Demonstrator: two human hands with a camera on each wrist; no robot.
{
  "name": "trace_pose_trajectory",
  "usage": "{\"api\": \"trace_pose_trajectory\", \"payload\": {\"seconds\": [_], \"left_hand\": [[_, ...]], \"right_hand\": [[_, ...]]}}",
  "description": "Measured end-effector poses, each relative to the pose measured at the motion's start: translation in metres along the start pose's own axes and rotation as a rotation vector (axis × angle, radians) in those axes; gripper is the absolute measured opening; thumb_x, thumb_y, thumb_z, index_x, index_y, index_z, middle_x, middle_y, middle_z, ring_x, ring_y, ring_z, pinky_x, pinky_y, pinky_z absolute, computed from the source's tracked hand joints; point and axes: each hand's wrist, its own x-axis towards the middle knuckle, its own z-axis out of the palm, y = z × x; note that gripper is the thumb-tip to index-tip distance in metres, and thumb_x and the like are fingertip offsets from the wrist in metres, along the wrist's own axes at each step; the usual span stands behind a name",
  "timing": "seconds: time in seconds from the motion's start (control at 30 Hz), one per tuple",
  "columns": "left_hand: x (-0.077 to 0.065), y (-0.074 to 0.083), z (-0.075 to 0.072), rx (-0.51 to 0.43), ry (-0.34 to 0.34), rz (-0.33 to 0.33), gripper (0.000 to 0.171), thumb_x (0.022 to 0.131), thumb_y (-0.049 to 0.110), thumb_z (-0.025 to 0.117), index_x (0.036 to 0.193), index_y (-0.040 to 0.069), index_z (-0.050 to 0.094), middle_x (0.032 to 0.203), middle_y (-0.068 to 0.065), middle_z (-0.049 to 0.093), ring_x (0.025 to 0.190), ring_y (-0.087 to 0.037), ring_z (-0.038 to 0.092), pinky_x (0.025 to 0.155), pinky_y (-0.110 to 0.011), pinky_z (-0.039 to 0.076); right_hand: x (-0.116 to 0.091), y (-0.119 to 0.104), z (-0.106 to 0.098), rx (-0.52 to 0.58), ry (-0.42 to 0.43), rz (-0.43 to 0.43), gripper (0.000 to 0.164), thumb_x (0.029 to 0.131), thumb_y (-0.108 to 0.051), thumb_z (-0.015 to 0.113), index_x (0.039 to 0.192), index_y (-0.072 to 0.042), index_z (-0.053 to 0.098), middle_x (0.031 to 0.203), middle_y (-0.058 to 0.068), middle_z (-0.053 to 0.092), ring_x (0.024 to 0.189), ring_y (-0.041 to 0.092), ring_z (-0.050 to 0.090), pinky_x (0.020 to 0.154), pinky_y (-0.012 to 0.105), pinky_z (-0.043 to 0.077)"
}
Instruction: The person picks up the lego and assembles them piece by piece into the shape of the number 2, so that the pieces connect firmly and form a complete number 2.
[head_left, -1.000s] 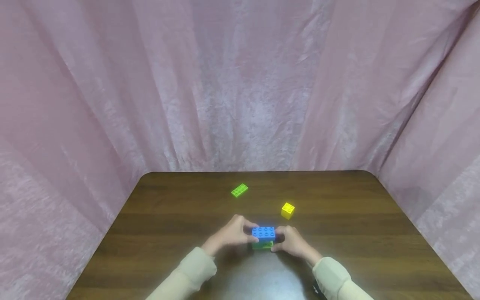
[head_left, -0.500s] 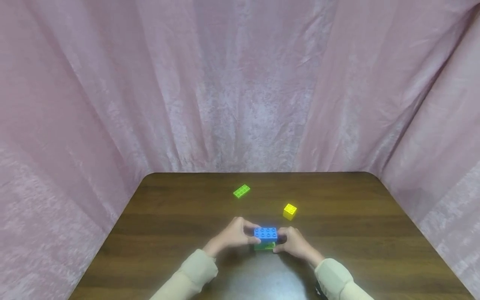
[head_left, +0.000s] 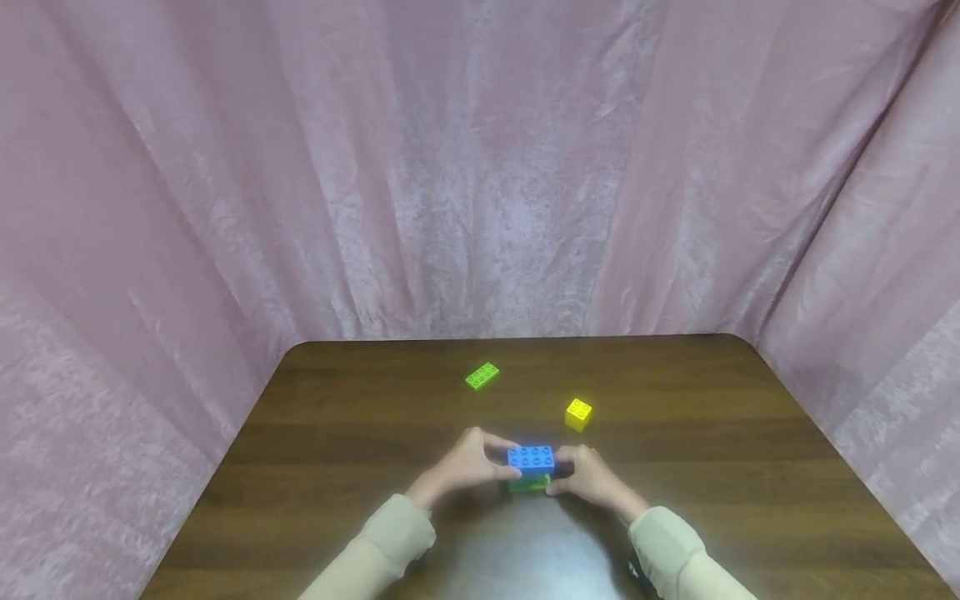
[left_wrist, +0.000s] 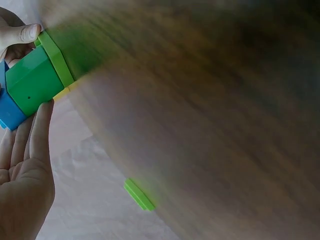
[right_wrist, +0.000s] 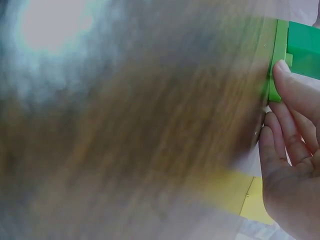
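A small stack stands at the table's front middle: a blue brick point(head_left: 530, 459) on top, a dark green brick point(left_wrist: 35, 80) beneath it and a light green plate point(left_wrist: 57, 60) at the bottom. From the left side, my left hand point(head_left: 468, 460) pinches the blue brick, thumb at its near face and fingers behind. In the left wrist view the fingers of that hand lie straight along the bricks. On the opposite side my right hand point(head_left: 592, 479) grips the end of the light green plate, its thumb pressed on the plate in the right wrist view.
A yellow brick point(head_left: 577, 414) sits behind the right hand. Farther back and left lies another light green plate point(head_left: 482, 376). The brown wooden table point(head_left: 337, 417) ends in front of a pink curtain point(head_left: 480, 167).
The head view shifts slightly as a whole. Both hands keep their hold on the stack, and the loose pieces stay where they were on the table.
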Motion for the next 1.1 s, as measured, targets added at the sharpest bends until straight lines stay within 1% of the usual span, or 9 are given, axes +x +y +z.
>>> {"api": "trace_pose_trajectory", "payload": {"seconds": [0.2, 0.33, 0.47, 0.57, 0.67, 0.7, 0.8, 0.93, 1.1], "left_hand": [[-0.001, 0.000, 0.000, -0.009, -0.004, 0.013, 0.039, 0.081, 0.028, 0.079, 0.115, 0.011, 0.072, 0.115, -0.010, 0.073, 0.099, -0.016, 0.070, 0.086, -0.031, 0.058], [-0.001, -0.003, 0.003, 0.004, -0.013, 0.023, 0.039, 0.081, 0.029, 0.079, 0.115, 0.012, 0.072, 0.115, -0.007, 0.073, 0.100, -0.015, 0.069, 0.088, -0.031, 0.058], [-0.001, -0.004, 0.003, 0.001, -0.012, 0.029, 0.038, 0.081, 0.027, 0.078, 0.115, 0.011, 0.072, 0.115, -0.008, 0.073, 0.100, -0.015, 0.070, 0.090, -0.032, 0.058], [-0.002, -0.003, 0.002, 0.006, -0.008, 0.034, 0.038, 0.081, 0.026, 0.078, 0.115, 0.011, 0.071, 0.115, -0.009, 0.073, 0.100, -0.016, 0.070, 0.091, -0.034, 0.058], [-0.002, -0.002, 0.001, 0.013, -0.007, 0.024, 0.039, 0.081, 0.027, 0.078, 0.116, 0.012, 0.071, 0.117, -0.008, 0.073, 0.104, -0.018, 0.069, 0.094, -0.038, 0.056], [-0.002, -0.002, 0.000, 0.018, -0.006, 0.015, 0.039, 0.081, 0.028, 0.079, 0.116, 0.013, 0.071, 0.117, -0.007, 0.072, 0.105, -0.018, 0.069, 0.095, -0.038, 0.056], [-0.002, -0.002, -0.001, 0.026, -0.002, 0.017, 0.039, 0.081, 0.027, 0.079, 0.116, 0.011, 0.071, 0.117, -0.008, 0.072, 0.106, -0.020, 0.069, 0.096, -0.041, 0.055], [-0.002, -0.002, -0.001, 0.030, 0.000, 0.033, 0.039, 0.081, 0.025, 0.079, 0.116, 0.009, 0.071, 0.116, -0.011, 0.073, 0.105, -0.021, 0.070, 0.096, -0.042, 0.055], [-0.001, -0.002, 0.002, 0.023, 0.001, 0.026, 0.040, 0.080, 0.026, 0.079, 0.115, 0.009, 0.071, 0.115, -0.010, 0.073, 0.104, -0.020, 0.070, 0.097, -0.041, 0.055]], "right_hand": [[-0.001, 0.000, -0.001, -0.009, 0.005, -0.001, 0.030, 0.070, -0.010, 0.083, 0.097, -0.006, 0.072, 0.097, 0.008, 0.074, 0.090, 0.021, 0.066, 0.089, 0.050, 0.054], [-0.005, 0.000, -0.003, -0.025, -0.015, 0.008, 0.030, 0.071, -0.010, 0.083, 0.098, -0.005, 0.072, 0.097, 0.009, 0.075, 0.088, 0.022, 0.067, 0.087, 0.048, 0.055], [-0.006, 0.000, -0.006, -0.045, -0.029, -0.006, 0.030, 0.073, -0.010, 0.081, 0.100, -0.004, 0.073, 0.099, 0.012, 0.075, 0.090, 0.025, 0.069, 0.086, 0.048, 0.056], [-0.006, 0.001, -0.010, -0.060, -0.015, -0.008, 0.030, 0.074, -0.011, 0.080, 0.102, -0.003, 0.073, 0.100, 0.014, 0.075, 0.092, 0.027, 0.069, 0.086, 0.048, 0.057], [-0.007, 0.002, -0.017, -0.058, 0.008, 0.014, 0.029, 0.076, -0.013, 0.079, 0.104, -0.005, 0.073, 0.103, 0.014, 0.075, 0.096, 0.029, 0.069, 0.087, 0.048, 0.056], [-0.007, 0.003, -0.020, -0.058, 0.019, 0.019, 0.030, 0.077, -0.013, 0.079, 0.105, -0.005, 0.073, 0.105, 0.014, 0.075, 0.097, 0.030, 0.069, 0.088, 0.048, 0.056], [-0.007, 0.006, -0.030, -0.051, 0.065, 0.035, 0.030, 0.081, -0.016, 0.077, 0.110, -0.006, 0.072, 0.110, 0.013, 0.074, 0.103, 0.032, 0.068, 0.091, 0.049, 0.055], [-0.004, 0.007, -0.044, -0.053, 0.178, 0.048, 0.031, 0.083, -0.015, 0.076, 0.112, -0.004, 0.072, 0.112, 0.016, 0.073, 0.105, 0.034, 0.067, 0.092, 0.048, 0.055], [-0.001, 0.010, -0.059, -0.064, 0.308, 0.082, 0.032, 0.084, -0.015, 0.075, 0.113, -0.001, 0.071, 0.113, 0.021, 0.071, 0.105, 0.037, 0.067, 0.090, 0.048, 0.056]]}}
